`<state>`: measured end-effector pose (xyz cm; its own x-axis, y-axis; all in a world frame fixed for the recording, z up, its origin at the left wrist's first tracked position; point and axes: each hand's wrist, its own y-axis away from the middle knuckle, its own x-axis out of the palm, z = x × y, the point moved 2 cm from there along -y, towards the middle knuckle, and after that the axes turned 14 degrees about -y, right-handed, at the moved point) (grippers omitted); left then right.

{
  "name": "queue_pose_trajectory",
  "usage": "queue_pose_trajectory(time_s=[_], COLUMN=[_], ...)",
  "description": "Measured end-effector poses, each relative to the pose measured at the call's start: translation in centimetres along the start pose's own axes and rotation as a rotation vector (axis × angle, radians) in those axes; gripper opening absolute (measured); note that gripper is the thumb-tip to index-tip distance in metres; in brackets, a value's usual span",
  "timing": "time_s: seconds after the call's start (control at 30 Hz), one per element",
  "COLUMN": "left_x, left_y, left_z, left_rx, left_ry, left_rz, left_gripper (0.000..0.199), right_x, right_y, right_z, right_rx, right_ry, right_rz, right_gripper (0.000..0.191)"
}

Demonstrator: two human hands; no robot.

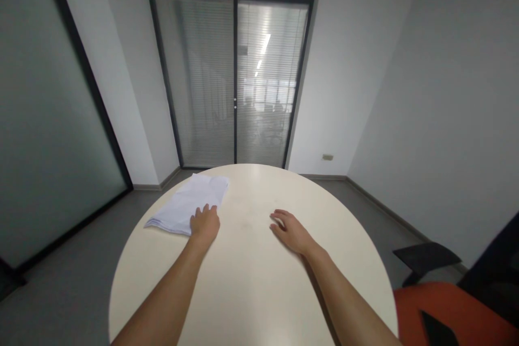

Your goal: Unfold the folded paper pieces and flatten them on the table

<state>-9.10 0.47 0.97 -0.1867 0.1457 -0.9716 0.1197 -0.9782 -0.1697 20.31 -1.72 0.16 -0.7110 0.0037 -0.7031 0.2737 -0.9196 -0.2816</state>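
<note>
A white folded cloth point(188, 203) lies flat on the left part of the round, cream-coloured table point(251, 275), close to its far left edge. Its layers show along the near left corner. My left hand point(205, 224) rests on the cloth's near right corner with its fingers apart, and no part of the cloth shows gripped. To the right, my right hand point(292, 231) is over the bare tabletop, palm turned inward, fingers apart and nothing between them. A gap of bare table separates it from the cloth.
An orange chair point(454, 311) with a black armrest point(430, 257) stands at the table's right edge. Beyond the table is a glass partition with blinds point(211, 81). A frosted glass panel point(52, 119) is on the left.
</note>
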Motion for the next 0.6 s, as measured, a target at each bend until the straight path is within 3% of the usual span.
queue_pose_trajectory(time_s=[0.1, 0.2, 0.33, 0.6], left_x=[-0.4, -0.8, -0.2, 0.0], left_y=[0.6, 1.8, 2.8, 2.5], left_z=[-1.4, -4.4, -7.2, -7.4], left_rx=[0.034, 0.275, 0.476, 0.467], left_ry=[0.004, 0.108, 0.206, 0.184], left_rz=[-0.110, -0.229, -0.126, -0.075], left_gripper=[0.044, 0.048, 0.054, 0.056], right_x=[0.6, 1.4, 2.5, 3.1], right_y=[0.0, -0.3, -0.8, -1.8], right_z=[1.6, 2.7, 2.7, 3.5], right_rx=[0.007, 0.039, 0.085, 0.197], right_ry=[0.072, 0.124, 0.154, 0.226], right_rz=[0.035, 0.054, 0.111, 0.140], right_gripper=[0.051, 0.060, 0.067, 0.069])
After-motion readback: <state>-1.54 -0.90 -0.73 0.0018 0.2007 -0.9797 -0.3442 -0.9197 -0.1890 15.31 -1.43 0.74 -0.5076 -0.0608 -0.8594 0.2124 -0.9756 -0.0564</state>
